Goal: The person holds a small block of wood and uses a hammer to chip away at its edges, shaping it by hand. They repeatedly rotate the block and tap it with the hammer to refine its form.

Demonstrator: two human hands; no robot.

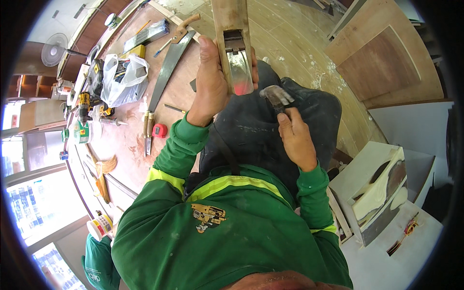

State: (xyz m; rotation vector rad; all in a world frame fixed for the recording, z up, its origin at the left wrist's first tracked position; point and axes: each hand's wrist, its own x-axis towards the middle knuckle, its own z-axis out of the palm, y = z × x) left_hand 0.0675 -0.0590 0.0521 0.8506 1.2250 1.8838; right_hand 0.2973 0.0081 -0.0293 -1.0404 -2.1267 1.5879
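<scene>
A wooden hand plane point(231, 18) is held up in my left hand point(212, 79), gripped around its body with the thumb on the near side and fingertips on the far side. Its shiny metal iron, reddish at the lower end, shows in the opening of the plane. My right hand point(296, 137) is closed around the handle of a claw hammer point(277, 96), whose worn metal head points up toward the plane. The hammer and plane are apart. Below them are my dark trousers point(270, 130).
On the reddish work table point(130, 125) to the left lie a handsaw point(170, 67), wooden-handled chisels point(148, 126), a red tape measure point(159, 130), a white plastic bag point(124, 82) and a cordless drill point(84, 106). Wooden panels point(382, 63) and a white box point(372, 188) stand right.
</scene>
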